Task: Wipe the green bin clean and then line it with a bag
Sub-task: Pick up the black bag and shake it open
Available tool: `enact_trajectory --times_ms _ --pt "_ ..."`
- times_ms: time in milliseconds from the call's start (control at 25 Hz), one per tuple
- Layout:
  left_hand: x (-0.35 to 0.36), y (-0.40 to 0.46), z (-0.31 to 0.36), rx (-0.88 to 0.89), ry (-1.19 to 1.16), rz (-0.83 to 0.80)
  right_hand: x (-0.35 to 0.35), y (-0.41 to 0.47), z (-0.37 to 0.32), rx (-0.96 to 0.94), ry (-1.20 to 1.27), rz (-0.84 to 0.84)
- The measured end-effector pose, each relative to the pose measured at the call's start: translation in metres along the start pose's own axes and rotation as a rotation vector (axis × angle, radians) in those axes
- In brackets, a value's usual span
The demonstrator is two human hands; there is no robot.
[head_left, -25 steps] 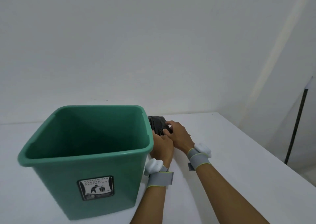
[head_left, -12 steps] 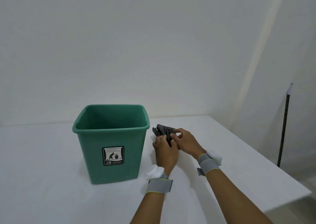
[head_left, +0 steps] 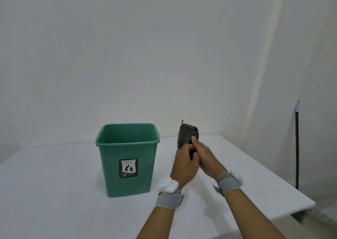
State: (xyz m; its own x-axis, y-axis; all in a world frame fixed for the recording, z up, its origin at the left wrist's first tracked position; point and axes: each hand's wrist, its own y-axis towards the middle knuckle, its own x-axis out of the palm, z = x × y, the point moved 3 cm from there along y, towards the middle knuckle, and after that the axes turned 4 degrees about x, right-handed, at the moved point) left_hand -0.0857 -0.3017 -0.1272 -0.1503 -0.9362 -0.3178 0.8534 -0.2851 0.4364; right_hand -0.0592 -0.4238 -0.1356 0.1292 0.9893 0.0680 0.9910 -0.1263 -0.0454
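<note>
wall: plain white, fills the top half of my view; corner runs down on the right.
surface (head_left: 54, 193): white, wide, carries the bin; its right edge falls away at lower right.
green bin (head_left: 127, 180): upright on the surface, left of centre, well left of both hands and not touched. Open top, I see bare green inside, no liner. Black-and-white label (head_left: 128, 168) with a litter pictogram on the near face.
pole (head_left: 297, 151): thin dark rod with a white tip, standing off the surface by the right wall.
left hand (head_left: 185, 163): raised above the surface just right of the bin, back of hand toward me, fingers curled round the lower part of the bag bundle. Gripping it. Grey wrist strap with a white puck on the wrist.
right hand (head_left: 205, 157): pressed up against the left hand, thumb and fingers pinching the same bundle from the right side, thumb tip up on the dark plastic. Closed on it, not spread. Same grey strap and white puck.
bag (head_left: 187, 134): dark grey/black, folded or wadded into a compact bundle, held off the surface between both hands, sticking up above them; small tail pokes up at the top. Slightly blurred, can't tell how the folds lie.
</note>
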Motion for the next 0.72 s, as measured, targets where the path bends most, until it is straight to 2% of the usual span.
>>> enact_trajectory --times_ms 120,240,560,720 --pt "-0.019 -0.003 0.02 0.084 0.019 -0.018 0.014 -0.007 -0.029 -0.03 0.268 0.015" --pt "-0.048 -0.004 0.043 0.149 0.009 0.023 0.034 -0.015 -0.056 -0.105 0.34 -0.009" --pt "-0.142 -0.015 0.088 0.29 -0.004 0.264 0.103 -0.041 -0.119 -0.487 0.053 0.171" --pt "-0.19 -0.014 0.096 0.258 -0.05 0.446 0.14 -0.053 -0.136 -0.665 -0.07 0.135"
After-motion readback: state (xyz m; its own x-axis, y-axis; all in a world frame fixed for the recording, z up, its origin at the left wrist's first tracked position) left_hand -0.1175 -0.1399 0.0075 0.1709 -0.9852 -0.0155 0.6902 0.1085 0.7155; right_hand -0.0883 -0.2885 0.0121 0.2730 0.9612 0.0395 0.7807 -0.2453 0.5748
